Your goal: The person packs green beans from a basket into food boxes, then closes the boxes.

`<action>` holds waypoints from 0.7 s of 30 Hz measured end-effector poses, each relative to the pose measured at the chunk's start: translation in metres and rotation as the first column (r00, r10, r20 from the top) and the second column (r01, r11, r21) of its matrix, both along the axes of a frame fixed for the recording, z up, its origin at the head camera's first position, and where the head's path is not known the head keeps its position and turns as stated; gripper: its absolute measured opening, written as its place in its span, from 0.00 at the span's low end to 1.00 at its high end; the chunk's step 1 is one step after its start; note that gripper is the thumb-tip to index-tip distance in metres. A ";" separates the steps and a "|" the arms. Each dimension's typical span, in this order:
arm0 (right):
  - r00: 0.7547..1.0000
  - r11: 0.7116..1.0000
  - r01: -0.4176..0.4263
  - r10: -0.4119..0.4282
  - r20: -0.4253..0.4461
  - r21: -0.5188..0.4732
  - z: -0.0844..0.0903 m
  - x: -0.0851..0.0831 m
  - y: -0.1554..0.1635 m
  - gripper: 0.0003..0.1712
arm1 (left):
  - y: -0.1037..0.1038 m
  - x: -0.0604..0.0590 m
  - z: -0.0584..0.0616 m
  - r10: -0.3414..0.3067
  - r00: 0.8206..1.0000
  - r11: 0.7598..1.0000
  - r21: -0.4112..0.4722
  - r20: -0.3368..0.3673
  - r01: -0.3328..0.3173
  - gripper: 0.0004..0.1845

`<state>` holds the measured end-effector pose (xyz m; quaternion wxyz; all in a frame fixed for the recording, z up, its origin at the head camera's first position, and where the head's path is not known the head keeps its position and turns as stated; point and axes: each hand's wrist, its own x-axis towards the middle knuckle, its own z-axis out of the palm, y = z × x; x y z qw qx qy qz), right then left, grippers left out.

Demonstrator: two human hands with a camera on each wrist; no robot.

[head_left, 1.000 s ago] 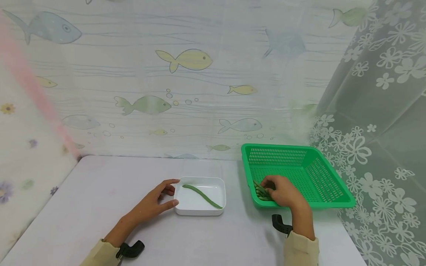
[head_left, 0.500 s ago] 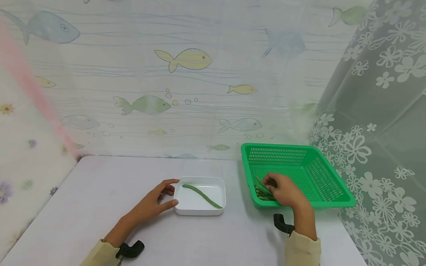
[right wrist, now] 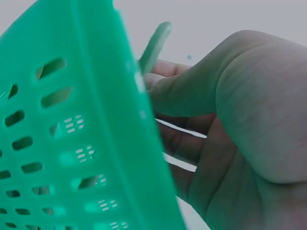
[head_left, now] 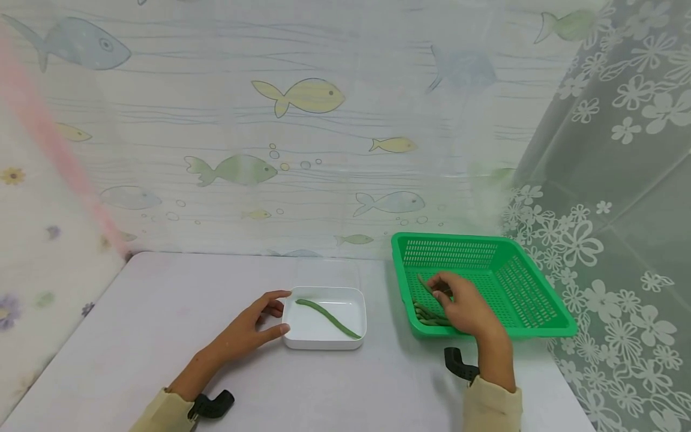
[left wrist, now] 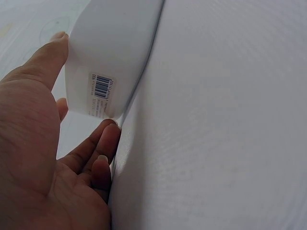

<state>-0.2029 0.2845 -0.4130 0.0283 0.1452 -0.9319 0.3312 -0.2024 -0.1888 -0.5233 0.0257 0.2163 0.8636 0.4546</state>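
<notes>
My left hand point(head_left: 243, 332) holds the left end of a shallow white box point(head_left: 324, 345), thumb and index finger at its two corners. A barcode label point(left wrist: 101, 91) shows on the box's side in the left wrist view. One long green bean point(head_left: 330, 318) lies slantwise inside. At the right, my right hand point(head_left: 468, 307) reaches into a green basket point(head_left: 518, 333) and pinches a green bean point(head_left: 424, 284) between thumb and fingers. Its tip stands above the basket's rim in the right wrist view. More green beans point(head_left: 432, 319) lie below that hand, partly hidden by it.
Behind the white box is a faint clear plastic piece point(head_left: 326, 271), perhaps a lid. A white cloth covers the table point(head_left: 345, 390). A fish-print curtain point(head_left: 302, 150) hangs along the back, and a floral lace one point(head_left: 621, 270) borders the right side.
My right hand has risen slightly from the pile, drawing one green bean up and away from the others. The left hand and the white box have stayed in place.
</notes>
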 end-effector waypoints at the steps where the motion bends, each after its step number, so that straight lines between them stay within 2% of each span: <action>1: 1.000 1.000 0.003 -0.003 -0.017 -0.001 0.001 0.000 -0.001 0.10 | 0.000 0.000 0.000 -0.001 1.000 1.000 0.000 0.000 0.001 0.36; 13: 0.991 1.000 -0.001 -0.001 -0.133 -0.017 0.009 0.004 -0.010 0.11 | 0.000 0.001 0.001 -0.004 1.000 1.000 -0.001 0.005 0.004 0.36; 21: 0.973 1.000 -0.018 0.013 -0.232 -0.018 0.019 0.007 -0.023 0.12 | 0.000 0.002 0.000 -0.004 1.000 1.000 0.001 0.001 0.004 0.36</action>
